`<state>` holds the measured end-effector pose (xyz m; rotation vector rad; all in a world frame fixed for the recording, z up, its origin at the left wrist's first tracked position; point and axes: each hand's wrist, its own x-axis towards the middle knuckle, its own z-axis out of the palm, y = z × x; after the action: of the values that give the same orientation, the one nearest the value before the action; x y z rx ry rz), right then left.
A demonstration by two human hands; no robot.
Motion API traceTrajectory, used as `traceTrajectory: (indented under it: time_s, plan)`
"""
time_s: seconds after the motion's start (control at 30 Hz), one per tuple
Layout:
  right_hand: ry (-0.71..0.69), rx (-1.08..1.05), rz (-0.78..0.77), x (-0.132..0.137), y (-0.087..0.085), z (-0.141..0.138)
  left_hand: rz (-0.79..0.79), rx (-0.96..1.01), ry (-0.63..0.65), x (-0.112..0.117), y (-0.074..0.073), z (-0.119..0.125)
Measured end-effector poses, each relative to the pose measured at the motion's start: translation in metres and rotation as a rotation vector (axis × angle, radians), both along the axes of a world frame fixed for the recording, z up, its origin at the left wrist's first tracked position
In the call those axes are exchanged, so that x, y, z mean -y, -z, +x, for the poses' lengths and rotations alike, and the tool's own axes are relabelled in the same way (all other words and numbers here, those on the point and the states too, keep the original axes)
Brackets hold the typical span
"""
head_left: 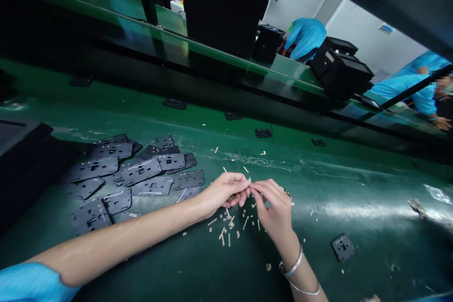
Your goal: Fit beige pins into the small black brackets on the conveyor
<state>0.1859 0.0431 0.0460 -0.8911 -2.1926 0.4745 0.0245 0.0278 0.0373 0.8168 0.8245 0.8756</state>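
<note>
My left hand (230,191) and my right hand (272,200) meet fingertip to fingertip over the green work surface (198,264). Both are closed in a pinch, and whatever lies between the fingertips is too small to make out. Small tan strips and bits (229,226) lie scattered below and around the hands. To the left of my left hand lies a loose pile of flat dark grey plates (152,186) with cut-outs, some overlapping. A dark part, mostly hidden, shows just behind my right hand.
A single square dark plate (343,247) lies at the right. Several dark plates, one of them (263,133), are spaced along the far strip. A black bin (28,165) stands at the left edge. Beyond a raised shelf, a person in blue (306,37) bends near stacked black boxes (341,68).
</note>
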Motion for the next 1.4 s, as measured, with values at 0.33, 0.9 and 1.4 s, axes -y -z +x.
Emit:
traceTrajectory:
  time_s: [0.33, 0.9, 1.4]
  plan:
    - [0.192, -0.161, -0.093, 0.007, -0.004, -0.002, 0.182, -0.042, -0.078, 0.003, -0.004, 0.000]
    - [0.116, 0.002, 0.139, 0.011, -0.005, -0.002, 0.527, -0.499, -0.168, 0.009, -0.008, -0.001]
    - [0.121, 0.087, 0.265, 0.010, -0.004, 0.001, 0.413, -0.427, -0.208, 0.010, -0.006, 0.001]
